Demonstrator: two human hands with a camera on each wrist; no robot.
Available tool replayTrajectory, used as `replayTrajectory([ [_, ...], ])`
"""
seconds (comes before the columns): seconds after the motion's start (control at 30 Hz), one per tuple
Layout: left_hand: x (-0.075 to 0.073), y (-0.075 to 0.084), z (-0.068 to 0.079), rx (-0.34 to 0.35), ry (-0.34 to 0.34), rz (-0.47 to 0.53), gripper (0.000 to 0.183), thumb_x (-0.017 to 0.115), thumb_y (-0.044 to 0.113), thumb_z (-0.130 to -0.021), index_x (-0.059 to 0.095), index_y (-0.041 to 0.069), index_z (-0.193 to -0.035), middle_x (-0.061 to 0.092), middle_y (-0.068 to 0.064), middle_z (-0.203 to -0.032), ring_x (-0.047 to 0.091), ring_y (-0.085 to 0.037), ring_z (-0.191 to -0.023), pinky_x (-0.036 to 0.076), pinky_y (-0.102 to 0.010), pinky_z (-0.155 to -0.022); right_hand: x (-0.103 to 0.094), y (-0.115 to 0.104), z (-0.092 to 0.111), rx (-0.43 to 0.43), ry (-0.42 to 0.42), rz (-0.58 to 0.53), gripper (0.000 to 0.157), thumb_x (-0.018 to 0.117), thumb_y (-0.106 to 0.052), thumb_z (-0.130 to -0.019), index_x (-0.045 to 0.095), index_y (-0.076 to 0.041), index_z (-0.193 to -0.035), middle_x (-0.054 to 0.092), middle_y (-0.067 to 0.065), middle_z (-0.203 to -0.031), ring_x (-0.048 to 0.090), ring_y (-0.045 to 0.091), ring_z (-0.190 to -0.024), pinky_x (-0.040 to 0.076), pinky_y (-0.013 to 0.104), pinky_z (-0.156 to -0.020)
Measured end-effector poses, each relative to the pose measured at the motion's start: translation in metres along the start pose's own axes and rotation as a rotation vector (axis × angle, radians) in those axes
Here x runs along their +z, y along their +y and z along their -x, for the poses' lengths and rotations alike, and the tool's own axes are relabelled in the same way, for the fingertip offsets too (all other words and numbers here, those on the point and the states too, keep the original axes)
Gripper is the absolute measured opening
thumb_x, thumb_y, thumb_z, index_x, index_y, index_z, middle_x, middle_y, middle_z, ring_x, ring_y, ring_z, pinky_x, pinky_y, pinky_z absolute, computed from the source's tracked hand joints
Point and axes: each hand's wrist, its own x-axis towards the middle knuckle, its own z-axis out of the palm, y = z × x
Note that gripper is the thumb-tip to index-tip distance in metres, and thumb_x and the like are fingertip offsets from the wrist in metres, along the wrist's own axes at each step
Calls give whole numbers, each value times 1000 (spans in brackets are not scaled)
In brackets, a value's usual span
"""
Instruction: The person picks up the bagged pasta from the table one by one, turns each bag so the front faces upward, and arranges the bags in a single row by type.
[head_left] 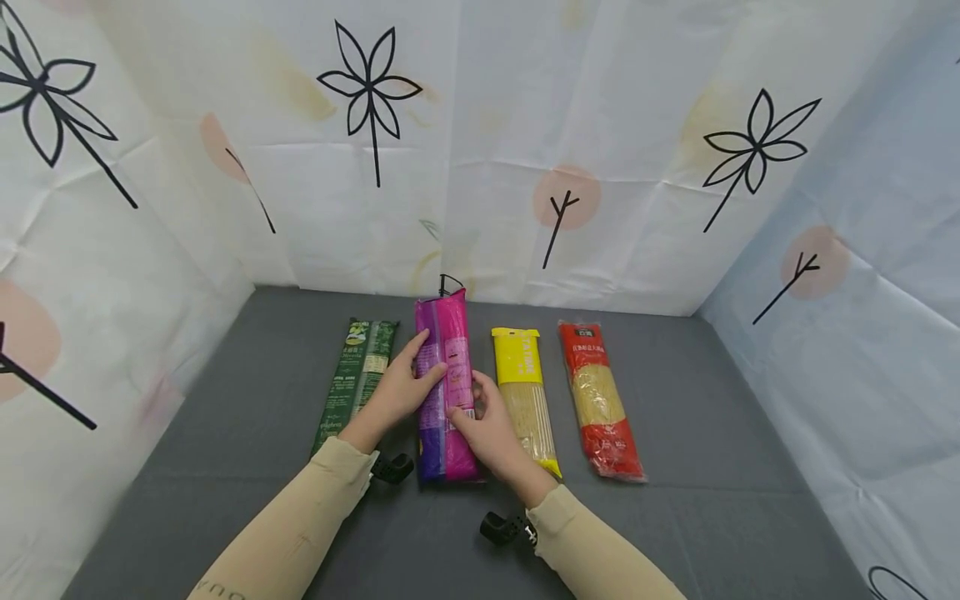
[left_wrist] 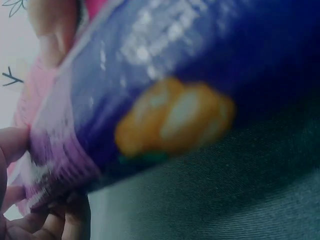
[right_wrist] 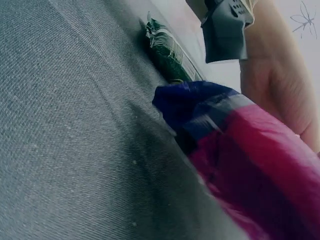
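Both hands hold a pink and purple plastic packet point(head_left: 448, 425), tilted up off the grey surface between a green packet and a yellow one. My left hand point(head_left: 401, 383) grips its left side, thumb across the front. On the lower right side my right hand point(head_left: 491, 425) pinches it, thumb in front and fingers partly hidden behind. The left wrist view shows the packet's blue part point(left_wrist: 200, 45) with an orange-yellow picture, fingers around its edge. In the right wrist view the packet's lower end point(right_wrist: 200, 107) hangs above the cloth.
To the left lies a green packet point(head_left: 348, 379), partly covered by the left arm. On the right are a yellow noodle packet point(head_left: 521, 392) and a red noodle packet point(head_left: 600, 400). Patterned white cloth walls point(head_left: 487, 100) surround the grey table surface point(head_left: 720, 467).
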Motion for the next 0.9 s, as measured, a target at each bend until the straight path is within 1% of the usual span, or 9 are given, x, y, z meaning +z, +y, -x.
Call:
replayTrajectory([
  [0.2,1,-1,0,-15,2,53,73,59,41,-96,21,23,-155,36,-19,-148,53,-36,-121,52,-50,-85,1,-9,2,-66,13,41,62,59,2,-92,29,2,-146,48,25,-109,64,38,-94,58,41,-70],
  [0.27,0,-1,0,-6,-1,53,73,58,42,-96,20,23,-155,38,-19,-147,54,-35,-118,52,-49,-85,1,-3,-1,-82,17,56,62,58,3,-91,30,2,-146,47,26,-109,64,39,-94,58,41,-69],
  [0.43,-2,2,2,6,1,3,73,57,45,-96,21,23,-155,46,-16,-138,60,-28,-105,54,-43,-80,0,16,-7,-141,73,188,61,62,-4,-92,35,-8,-147,51,18,-110,64,28,-88,58,36,-68],
  [0.5,-4,6,2,16,9,-26,71,56,44,-97,24,20,-155,48,-16,-137,62,-26,-98,55,-40,-76,2,15,-5,-157,101,260,61,63,-9,-92,37,-14,-146,53,11,-111,63,21,-87,57,31,-68],
  [0.6,-9,14,3,33,18,-30,68,56,41,-98,28,14,-153,46,-19,-137,64,-24,-91,56,-36,-72,3,10,-2,-180,120,350,61,64,-12,-91,38,-17,-146,56,6,-113,61,17,-86,56,29,-70],
  [0.67,-12,19,3,43,14,1,66,55,38,-98,29,9,-152,46,-22,-134,65,-26,-90,57,-36,-70,5,5,-1,-206,128,410,62,64,-12,-91,37,-17,-147,56,5,-116,60,17,-89,56,30,-73],
  [0.77,-18,28,4,41,-3,91,67,54,36,-99,27,6,-153,46,-24,-129,64,-31,-93,57,-38,-72,6,0,0,-268,143,535,63,65,-13,-91,37,-14,-148,55,6,-124,59,17,-94,55,32,-78],
  [0.83,-21,34,5,21,-3,168,69,54,39,-99,27,7,-153,47,-23,-127,63,-33,-98,57,-39,-74,6,-2,-1,-322,160,651,65,67,-14,-90,37,-12,-148,55,7,-126,58,17,-95,55,34,-81],
  [0.9,-23,40,6,-2,10,238,71,56,44,-97,28,9,-152,47,-22,-127,62,-34,-102,57,-40,-75,7,-4,-1,-391,181,785,66,69,-15,-89,38,-10,-147,58,7,-122,58,16,-90,55,33,-80],
])
